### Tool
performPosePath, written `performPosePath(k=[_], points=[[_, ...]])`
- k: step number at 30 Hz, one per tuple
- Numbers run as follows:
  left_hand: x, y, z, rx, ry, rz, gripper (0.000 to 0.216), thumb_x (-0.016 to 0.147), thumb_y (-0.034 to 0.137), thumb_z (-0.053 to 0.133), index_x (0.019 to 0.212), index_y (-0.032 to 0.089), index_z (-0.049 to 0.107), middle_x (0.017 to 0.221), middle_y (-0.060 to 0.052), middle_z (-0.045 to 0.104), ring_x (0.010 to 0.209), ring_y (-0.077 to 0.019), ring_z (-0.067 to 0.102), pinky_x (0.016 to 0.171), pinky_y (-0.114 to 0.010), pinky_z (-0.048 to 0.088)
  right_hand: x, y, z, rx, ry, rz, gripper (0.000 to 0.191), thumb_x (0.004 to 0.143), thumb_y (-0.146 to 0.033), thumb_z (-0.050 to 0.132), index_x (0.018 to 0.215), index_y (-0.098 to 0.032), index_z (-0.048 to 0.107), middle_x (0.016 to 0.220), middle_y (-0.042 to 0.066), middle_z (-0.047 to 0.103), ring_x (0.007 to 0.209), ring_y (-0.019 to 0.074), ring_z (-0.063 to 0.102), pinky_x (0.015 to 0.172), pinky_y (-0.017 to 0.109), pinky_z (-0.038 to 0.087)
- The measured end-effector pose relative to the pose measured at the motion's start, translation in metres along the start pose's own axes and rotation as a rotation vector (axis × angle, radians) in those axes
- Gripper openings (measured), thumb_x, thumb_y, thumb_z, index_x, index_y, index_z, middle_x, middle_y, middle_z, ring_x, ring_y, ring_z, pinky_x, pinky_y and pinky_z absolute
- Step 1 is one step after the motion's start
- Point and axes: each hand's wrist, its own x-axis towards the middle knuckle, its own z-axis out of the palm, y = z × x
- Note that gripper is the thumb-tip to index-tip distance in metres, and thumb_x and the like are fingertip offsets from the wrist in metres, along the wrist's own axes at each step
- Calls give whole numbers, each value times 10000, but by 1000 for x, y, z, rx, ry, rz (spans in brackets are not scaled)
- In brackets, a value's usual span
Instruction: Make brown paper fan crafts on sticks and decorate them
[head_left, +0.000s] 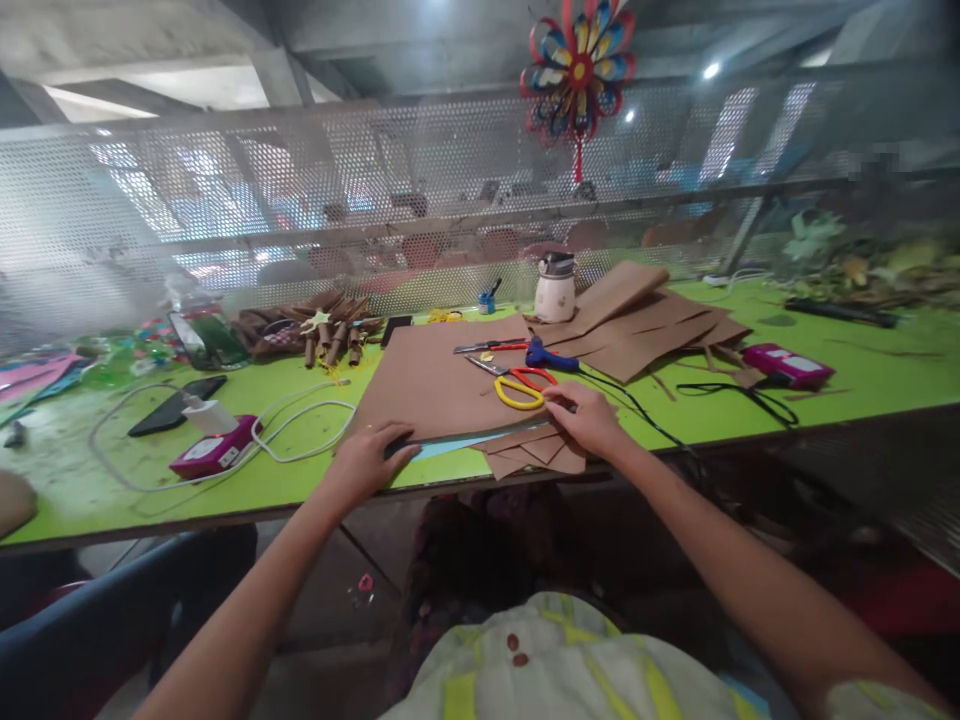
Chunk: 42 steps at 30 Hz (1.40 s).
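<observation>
Head view of a person seated at a green table (862, 385). All positions are given from the large brown sheet (439, 385), which lies flat at the table's near edge, directly in front of the person.

The left hand (367, 458) sits palm down on the sheet's near left corner, with its fingers bent over the edge. It cannot be told whether they pinch the edge or merely press on it. The right hand (589, 420) lies open on the near right corner, fingers extended and flat. A hand on each corner probably serves to steady or square the sheet.

A pale blue sheet (442, 447) shows from under the near edge. Small brown offcuts (536, 452) fan out beneath the right corner and partly under the right hand.

The tools lie on the sheet's right part, likely kept there for easy reach. Yellow-handled scissors (517, 392) are just beyond the right fingertips, and a blue glue gun (551, 357) lies farther back, its black cord (645, 420) trailing off to the right.

- **Right of the sheet:** a loose stack of brown paper (645, 325) overlaps the far corner, and a white jar (555, 290) stands behind it.
- **Left of the sheet:** a white cable (300, 425), a pink box (214, 450) and a black phone (176, 405) lie clear of the work area.
- **Behind the left far corner:** a heap of rolled brown tubes (330, 335).
</observation>
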Motion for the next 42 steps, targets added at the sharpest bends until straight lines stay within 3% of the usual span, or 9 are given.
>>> performPosePath(k=[6,11,14,17,21,24,30,35,42], points=[[-1,-3,5,4,25,-7,459,875,488,346,1080,193,631,1116,-44,641,999,-206,587,898,-299,416,-1,-2,-6,36,-25,-138,379,629,-17,479,912,-211,641,942,43,644,957,208,557,884,381,430],[0,-7,8,26,19,3,439,894,449,320,1050,199,644,1111,-45,646,1001,-187,593,875,-268,413,-5,-8,-26,39,-193,-194,215,717,-119,577,904,-212,630,984,59,613,968,204,544,883,381,430],[7,-6,5,134,5,-34,441,900,430,299,965,193,664,986,-70,686,866,-203,630,756,-276,429,-10,-10,-37,-93,-309,-245,140,732,-206,631,872,-202,633,1012,81,581,971,219,521,867,399,427],[19,-2,-3,276,-29,-104,465,897,433,282,858,183,673,818,-95,696,717,-216,628,623,-276,389,-13,-15,-41,-216,-292,-298,170,744,-224,630,911,-193,631,1068,105,546,1010,240,485,870,422,417],[29,5,-12,343,-47,-137,461,894,427,284,810,173,660,772,-107,688,669,-209,612,560,-266,327,-12,-22,-37,-376,-268,-397,81,772,-205,595,815,-194,663,1143,110,520,1086,273,428,907,471,365],[27,8,-13,341,-49,-151,455,897,417,280,802,171,651,759,-104,684,653,-197,603,549,-262,306,-9,-20,-30,-483,-233,-434,129,790,-166,560,739,-189,677,1181,107,519,1122,295,393,909,499,333],[23,6,-8,317,-28,-164,455,898,422,277,837,180,657,776,-98,685,680,-206,606,578,-271,330,-10,-3,-21,-450,-155,-379,199,825,-163,515,736,-189,691,985,95,598,939,231,468,818,431,387],[31,2,-15,267,-87,-141,434,892,411,297,870,175,661,821,-100,688,727,-211,613,619,-273,377,-6,4,-21,-316,-126,-326,179,837,-215,521,820,-181,696,798,86,616,802,202,515,721,359,436],[25,35,-29,87,-82,94,447,843,493,390,1152,221,564,1111,-72,618,971,-219,582,832,-296,417,6,9,-18,-199,-124,-202,152,812,-202,541,792,-163,687,786,84,669,762,202,592,713,341,476]])
